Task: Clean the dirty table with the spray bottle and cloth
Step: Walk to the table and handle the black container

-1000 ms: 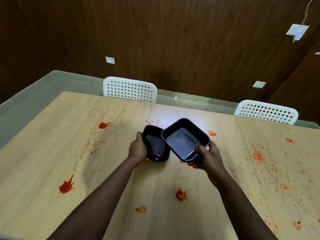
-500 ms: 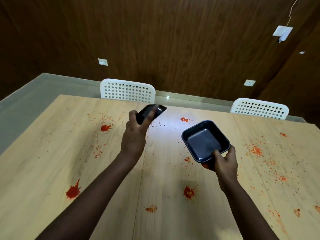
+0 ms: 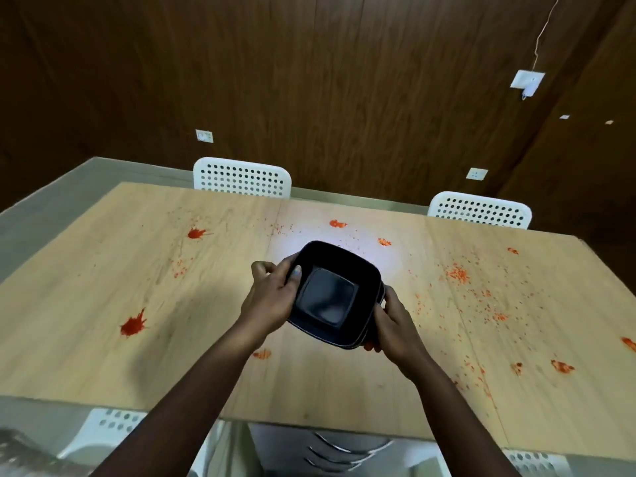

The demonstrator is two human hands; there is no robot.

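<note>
A wooden table (image 3: 344,390) is spattered with red-orange stains: big splats at the left (image 3: 132,326) and far left (image 3: 196,233), fine specks across the right half (image 3: 457,274). Above the table's middle I hold two black square bowls (image 3: 335,294) nested one inside the other. My left hand (image 3: 272,297) grips their left rim with the thumb over the edge. My right hand (image 3: 392,325) holds the right side from below. No spray bottle or cloth is in view.
Two white perforated chairs stand behind the far edge, one at the left (image 3: 242,178) and one at the right (image 3: 479,210). More white chairs (image 3: 106,430) sit under the near edge. A dark wood-panelled wall (image 3: 344,98) rises behind.
My hands came together from apart. The bowl in my left hand now sits nested in the bowl in my right hand, and both hands hold the stack nearer to me.
</note>
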